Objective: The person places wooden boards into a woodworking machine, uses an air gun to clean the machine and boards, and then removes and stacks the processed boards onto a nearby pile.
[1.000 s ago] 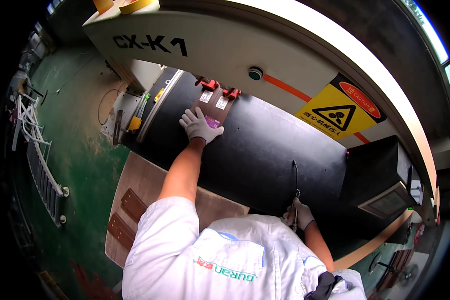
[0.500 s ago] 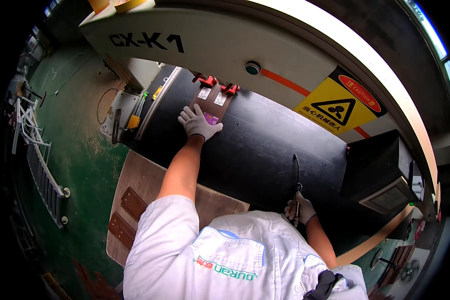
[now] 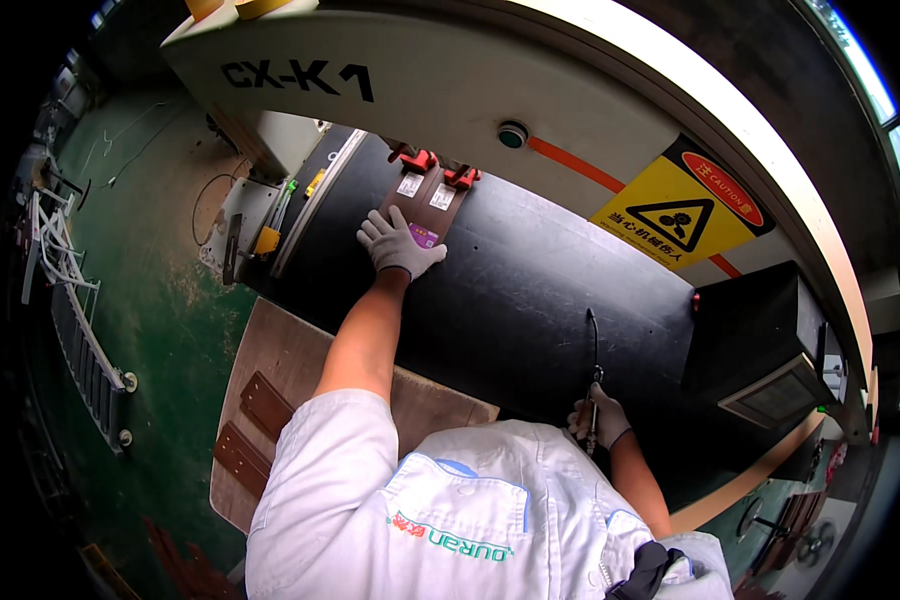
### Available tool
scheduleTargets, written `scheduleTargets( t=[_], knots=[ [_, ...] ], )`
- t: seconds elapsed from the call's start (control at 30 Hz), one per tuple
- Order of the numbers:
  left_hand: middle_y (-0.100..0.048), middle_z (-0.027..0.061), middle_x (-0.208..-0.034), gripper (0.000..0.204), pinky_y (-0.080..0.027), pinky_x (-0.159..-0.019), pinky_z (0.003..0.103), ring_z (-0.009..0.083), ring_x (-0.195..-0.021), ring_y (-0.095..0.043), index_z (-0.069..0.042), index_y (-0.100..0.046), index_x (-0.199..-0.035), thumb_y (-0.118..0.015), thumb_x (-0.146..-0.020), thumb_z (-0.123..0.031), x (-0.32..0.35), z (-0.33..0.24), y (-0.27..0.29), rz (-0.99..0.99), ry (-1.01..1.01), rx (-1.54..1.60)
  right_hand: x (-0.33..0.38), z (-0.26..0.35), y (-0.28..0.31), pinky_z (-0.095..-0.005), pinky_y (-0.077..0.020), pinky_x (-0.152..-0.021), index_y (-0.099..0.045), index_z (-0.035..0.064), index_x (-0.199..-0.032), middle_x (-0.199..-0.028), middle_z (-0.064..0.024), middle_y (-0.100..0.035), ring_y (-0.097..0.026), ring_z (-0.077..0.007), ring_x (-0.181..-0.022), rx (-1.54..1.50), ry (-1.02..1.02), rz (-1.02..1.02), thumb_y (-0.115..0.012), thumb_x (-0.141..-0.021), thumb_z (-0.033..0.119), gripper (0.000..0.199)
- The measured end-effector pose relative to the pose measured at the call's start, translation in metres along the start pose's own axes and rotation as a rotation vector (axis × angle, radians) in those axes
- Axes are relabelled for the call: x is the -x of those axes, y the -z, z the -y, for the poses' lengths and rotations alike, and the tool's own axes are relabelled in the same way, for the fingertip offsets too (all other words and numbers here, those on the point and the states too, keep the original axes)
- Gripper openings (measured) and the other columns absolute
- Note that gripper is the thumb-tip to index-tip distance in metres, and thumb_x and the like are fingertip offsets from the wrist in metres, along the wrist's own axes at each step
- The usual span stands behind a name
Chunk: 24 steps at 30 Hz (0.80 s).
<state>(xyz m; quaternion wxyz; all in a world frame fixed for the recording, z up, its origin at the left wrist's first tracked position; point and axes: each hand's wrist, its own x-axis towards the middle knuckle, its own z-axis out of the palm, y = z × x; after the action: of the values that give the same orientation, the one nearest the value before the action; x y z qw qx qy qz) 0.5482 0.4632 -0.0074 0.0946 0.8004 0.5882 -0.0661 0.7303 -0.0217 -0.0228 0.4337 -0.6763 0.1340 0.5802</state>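
Note:
My left hand [image 3: 400,247], in a pale work glove, lies with fingers spread over the near end of two brown boards [image 3: 432,203] side by side on the black machine table [image 3: 510,290]. Each board carries a white label, and a purple sticker shows beside my fingers. Red clamps [image 3: 419,162] meet the boards' far end under the machine's beam. At the right, near the table's front edge, my right hand [image 3: 607,417], also gloved, is closed round an air blow gun [image 3: 595,392]. Its thin, bent nozzle points away from me over the table.
The machine's white beam [image 3: 440,100] spans the far side, with a yellow warning sign [image 3: 680,205]. A dark box with a screen [image 3: 770,390] stands at the right. Brown boards [image 3: 267,402] lie on a wooden side table [image 3: 270,345]. A grey stepladder [image 3: 85,340] stands at far left.

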Motion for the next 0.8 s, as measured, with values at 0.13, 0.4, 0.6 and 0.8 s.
scheduleTargets(
  t=[0.13, 0.4, 0.6, 0.8],
  knots=[
    [-0.025, 0.0313, -0.165, 0.134, -0.009, -0.126, 0.056, 0.0471, -0.155, -0.019, -0.005, -0.023, -0.165, -0.079, -0.066, -0.075, -0.0010, 0.0008, -0.0028, -0.007, -0.004, 0.006, 0.0005, -0.0004, -0.0004, -0.0370, -0.0563, -0.045, -0.063, -0.0026, -0.101, -0.077, -0.0220, -0.071, -0.071, -0.0337, -0.057, 0.005, 0.005, -0.004, -0.047, -0.105, 0.065, 0.069],
    [-0.027, 0.0303, -0.163, 0.134, -0.011, -0.124, 0.057, 0.0467, -0.153, -0.022, -0.005, -0.024, -0.165, -0.079, -0.064, -0.075, -0.0009, 0.0010, -0.0022, -0.015, -0.005, 0.002, 0.0018, 0.0006, -0.0019, -0.0369, -0.0561, -0.045, -0.064, -0.0024, -0.100, -0.077, -0.0219, -0.071, -0.071, -0.0333, -0.056, 0.021, 0.011, -0.015, -0.047, -0.105, 0.063, 0.068],
    [-0.025, 0.0315, -0.165, 0.133, -0.010, -0.125, 0.057, 0.0481, -0.155, -0.019, -0.005, -0.024, -0.165, -0.079, -0.065, -0.074, -0.0033, 0.0011, -0.0061, -0.018, -0.001, 0.009, 0.0027, 0.0004, -0.0050, -0.0362, -0.0550, -0.043, -0.063, -0.0022, -0.099, -0.076, -0.0207, -0.071, -0.071, -0.0326, -0.056, 0.025, 0.035, -0.033, -0.047, -0.106, 0.063, 0.067],
    [-0.024, 0.0317, -0.165, 0.134, -0.010, -0.125, 0.057, 0.0486, -0.155, -0.019, -0.004, -0.023, -0.165, -0.078, -0.066, -0.074, -0.0019, 0.0010, -0.0021, 0.001, -0.006, 0.016, 0.0075, -0.0006, -0.0100, -0.0381, -0.0583, -0.061, -0.065, -0.0011, -0.094, -0.076, -0.0175, -0.071, -0.073, -0.0287, -0.063, 0.187, 0.116, -0.056, -0.048, -0.106, 0.059, 0.063]
  ],
)
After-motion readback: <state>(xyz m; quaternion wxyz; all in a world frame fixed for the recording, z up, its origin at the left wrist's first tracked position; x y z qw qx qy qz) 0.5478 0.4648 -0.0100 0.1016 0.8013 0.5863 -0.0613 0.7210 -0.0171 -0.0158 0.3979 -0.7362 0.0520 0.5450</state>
